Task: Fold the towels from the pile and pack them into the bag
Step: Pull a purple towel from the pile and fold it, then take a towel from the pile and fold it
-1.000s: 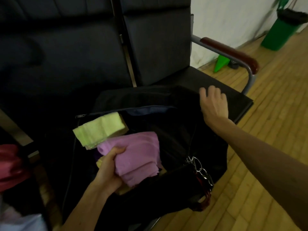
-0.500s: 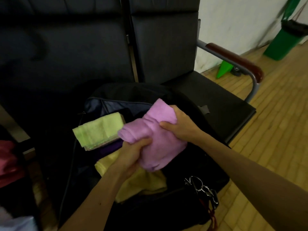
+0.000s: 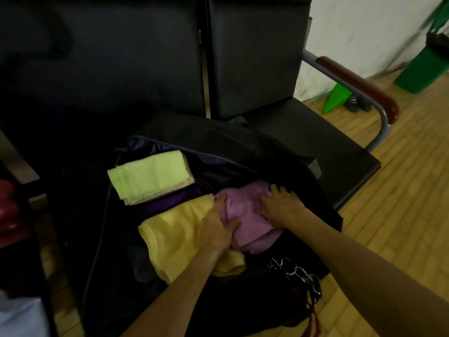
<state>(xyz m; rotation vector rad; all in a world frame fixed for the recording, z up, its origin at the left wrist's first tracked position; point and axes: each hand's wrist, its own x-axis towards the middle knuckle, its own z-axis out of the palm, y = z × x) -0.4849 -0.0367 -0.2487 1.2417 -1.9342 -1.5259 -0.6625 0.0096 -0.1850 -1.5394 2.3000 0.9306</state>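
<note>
In one bag (image 3: 233, 147), two hands (image 3: 218, 231) (image 3: 283, 207) hold one pink towel (image 3: 247, 227).

Pretty dim one overall. The black seats (image 3: 121, 69) and the black bag (image 3: 243, 147) swallow the light, so I can barely tell where one ends and the other starts. Brightest bits are the white wall (image 3: 364, 27) and the wooden floor (image 3: 401, 203) over on the right, so the light seems to come from that side. My left hand (image 3: 216, 229) and right hand (image 3: 281, 207) on the pink towel (image 3: 250, 227) look soft, a bit blurred. The lime towel (image 3: 148, 176) and yellow towel (image 3: 175, 229) are the colours that pop most. The metal chain (image 3: 296, 273) catches tiny glints. Wide lens bends the armrest (image 3: 359, 83), and the green bin (image 3: 422, 71) is smeared by the right edge.
</note>
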